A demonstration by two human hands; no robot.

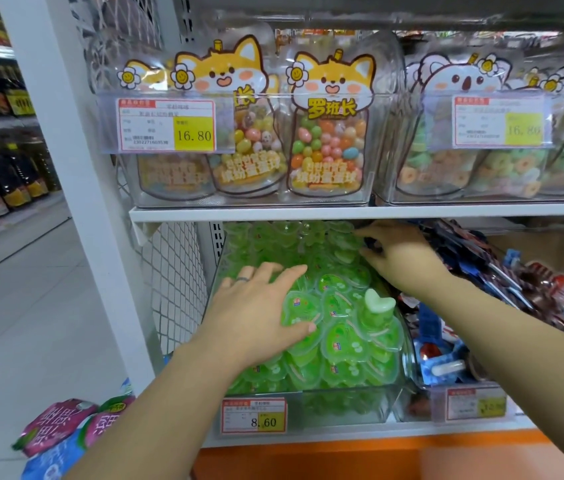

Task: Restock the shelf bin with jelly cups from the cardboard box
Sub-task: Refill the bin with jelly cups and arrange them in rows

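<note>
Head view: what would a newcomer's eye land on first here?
The heap of green jelly cups filling the clear shelf bin at centre, with the left hand flat on it and the right hand reaching toward its back right. Above, fox-faced candy pouches stand beside a 16.80 price tag.

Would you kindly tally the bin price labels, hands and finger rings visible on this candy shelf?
Price labels: 4
Hands (left hand, right hand): 2
Ring: 1
Total: 7

White shelf (360,435) bears clear bin (342,403)
</note>
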